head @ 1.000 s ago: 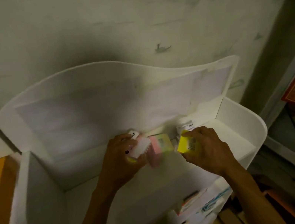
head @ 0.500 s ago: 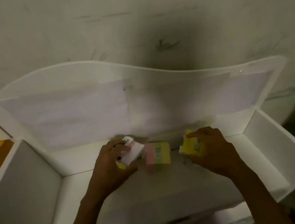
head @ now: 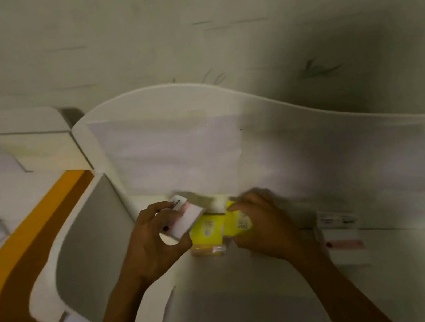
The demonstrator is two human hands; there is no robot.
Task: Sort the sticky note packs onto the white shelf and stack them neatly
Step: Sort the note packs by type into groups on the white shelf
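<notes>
Dim light, pale wall (head: 128, 34) with faint leaf marks, orange-and-white furniture (head: 12, 264) at left

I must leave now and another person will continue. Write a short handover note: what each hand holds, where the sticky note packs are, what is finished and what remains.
Left hand: grips a white and pink sticky note pack, lifted and tilted above the shelf floor.
Right hand: grips a yellow sticky note pack.
Between the hands, a yellow pack rests on top of another pack on the white shelf. One more white and pink pack lies on the shelf to the right, apart from the pile.
Done: a small pile is started.
Left: set down both held packs, bring in the pack on the right, square the edges.
</notes>
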